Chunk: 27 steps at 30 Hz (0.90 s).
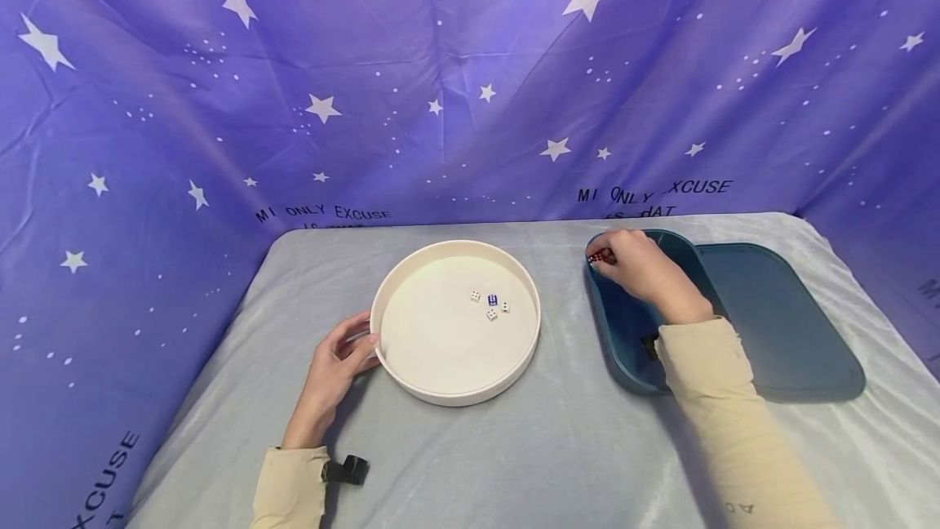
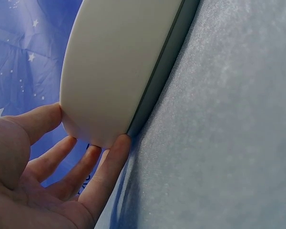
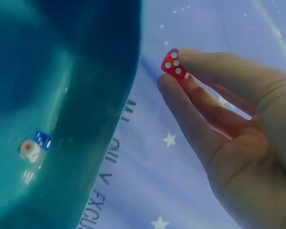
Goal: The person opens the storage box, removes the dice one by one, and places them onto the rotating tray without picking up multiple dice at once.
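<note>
My left hand (image 1: 339, 359) is at the left side of a round cream tray (image 1: 448, 395), its fairly straight fingers resting on the outer wall. In the left wrist view, the fingertips are spread along the tray's side (image 2: 109, 62). Inside the tray lie several small dice, one blue die (image 1: 493, 300) among white ones. Over the far left rim of a teal bin (image 1: 613, 333), my right hand (image 1: 642, 268) pinches a red die (image 3: 174, 64) between fingertips and thumb. A white die (image 3: 29, 150) and a blue die (image 3: 42, 140) lie together in the bin.
A flat teal lid (image 1: 786, 325) lies right of the bin, against its side. Pale grey cloth (image 1: 470, 472) covers the table. A purple starry curtain (image 1: 455, 64) hangs behind and at both sides.
</note>
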Each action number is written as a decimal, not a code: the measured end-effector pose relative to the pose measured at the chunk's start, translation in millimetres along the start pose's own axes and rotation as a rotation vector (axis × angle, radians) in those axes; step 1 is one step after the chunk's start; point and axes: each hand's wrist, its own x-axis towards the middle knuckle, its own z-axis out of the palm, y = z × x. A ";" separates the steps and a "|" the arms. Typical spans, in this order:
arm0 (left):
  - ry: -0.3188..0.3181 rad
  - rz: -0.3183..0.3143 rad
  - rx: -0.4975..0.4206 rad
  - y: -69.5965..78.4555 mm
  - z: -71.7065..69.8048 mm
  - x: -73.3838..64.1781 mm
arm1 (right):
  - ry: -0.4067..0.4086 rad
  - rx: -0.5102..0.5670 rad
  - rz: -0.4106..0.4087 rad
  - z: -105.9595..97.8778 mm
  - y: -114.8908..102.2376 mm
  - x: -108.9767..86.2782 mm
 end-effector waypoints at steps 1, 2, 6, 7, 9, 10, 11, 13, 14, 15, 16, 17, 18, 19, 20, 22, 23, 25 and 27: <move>0.000 0.000 0.001 0.1 -0.1 0.0 | 0.007 -0.002 -0.011 1.4 -1.7 1.0; -0.001 0.002 0.000 0.2 -0.2 0.0 | 0.014 -0.002 -0.021 2.8 -3.5 1.8; -0.003 0.006 -0.002 0.5 -0.4 0.1 | 0.032 0.003 -0.056 7.4 -11.9 5.0; -0.003 0.007 -0.002 0.5 -0.4 0.1 | 0.036 0.004 -0.066 8.3 -14.2 5.6; -0.003 0.008 -0.001 0.4 -0.5 0.2 | 0.042 0.010 -0.080 9.7 -19.0 6.9; -0.002 0.008 0.000 0.4 -0.5 0.2 | 0.046 0.013 -0.091 10.4 -21.4 7.8; -0.002 0.008 0.002 0.4 -0.5 0.3 | 0.047 0.012 -0.097 11.1 -23.5 8.8; -0.002 0.009 0.006 0.4 -0.5 0.4 | 0.047 0.020 -0.105 12.8 -27.5 10.4; -0.002 0.007 0.006 0.3 -0.6 0.5 | 0.045 0.022 -0.109 13.8 -29.3 11.2; -0.003 0.006 0.006 0.3 -0.6 0.5 | 0.042 0.025 -0.112 15.0 -31.1 11.9; -0.003 0.004 0.007 0.3 -0.7 0.5 | 0.041 0.028 -0.112 16.3 -32.6 12.6; -0.004 0.003 0.007 0.2 -0.7 0.5 | 0.039 0.031 -0.113 17.7 -34.1 12.9; -0.004 0.002 0.007 0.2 -0.8 0.4 | 0.039 0.036 -0.114 19.4 -35.4 13.4; -0.005 0.001 0.007 0.1 -0.8 0.3 | 0.042 0.039 -0.119 20.9 -36.8 13.8; -0.006 0.000 0.008 0.0 -0.9 0.2 | 0.044 0.040 -0.124 22.4 -38.4 14.1; -0.008 0.002 0.001 -0.4 -1.0 0.0 | 0.049 0.043 -0.133 25.4 -41.2 14.6; -0.009 0.004 -0.002 -0.6 -1.1 -0.1 | 0.051 0.041 -0.139 26.8 -42.8 14.8; -0.013 0.009 -0.009 -0.9 -1.2 -0.1 | 0.054 0.037 -0.149 29.6 -45.6 15.4; -0.016 0.012 -0.015 -1.3 -1.3 -0.1 | 0.053 0.035 -0.162 32.5 -48.3 15.9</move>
